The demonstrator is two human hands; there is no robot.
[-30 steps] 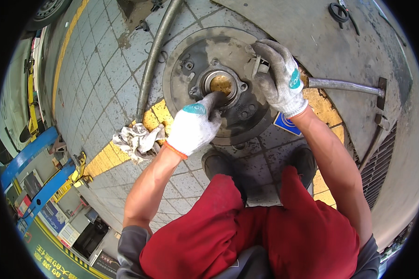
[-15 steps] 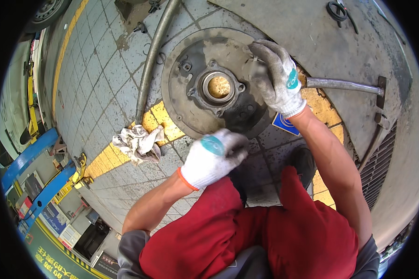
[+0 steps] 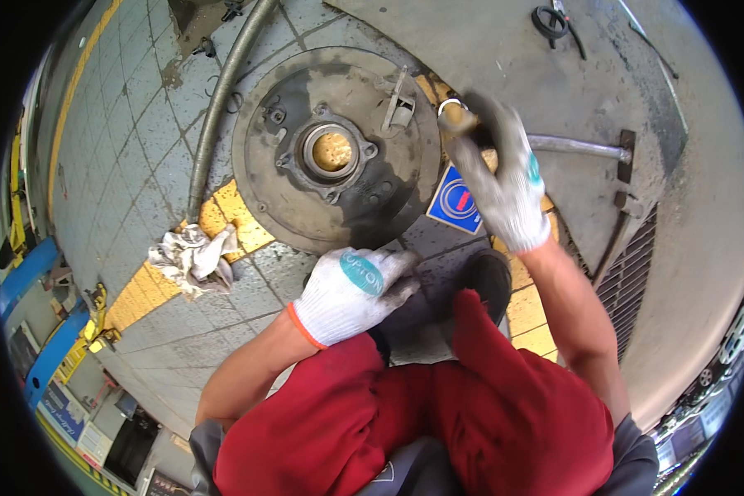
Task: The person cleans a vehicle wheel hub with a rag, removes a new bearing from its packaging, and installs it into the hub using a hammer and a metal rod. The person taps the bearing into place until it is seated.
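A worn, round metal plate (image 3: pixel 252 202) lies flat on the floor, with a ringed hub (image 3: pixel 366 165) around its central hole. My right hand (image 3: pixel 504 174), in a dirty white glove, is held beyond its right edge with thumb and fingers apart. Close to those blurred fingertips is a small yellowish round thing with a white rim (image 3: pixel 452 107); contact is unclear. A small metal piece with an upright strip (image 3: pixel 399 109) rests on the plate's far right. At the plate's near edge, my gloved left hand (image 3: pixel 351 293) has its fingers curled, its palm hidden.
A blue and yellow box (image 3: pixel 456 201) lies right of the plate. Two hammers, one with a metal handle (image 3: pixel 574 146) and another below (image 3: pixel 616 236), lie further right. Left are a long bar (image 3: pixel 211 124) and a crumpled rag (image 3: pixel 192 258). A black ring (image 3: pixel 550 22) lies far right.
My right hand has come away from the plate, leaving the small metal piece in sight there. My left hand stays near the front edge. The whole view has shifted to the right.
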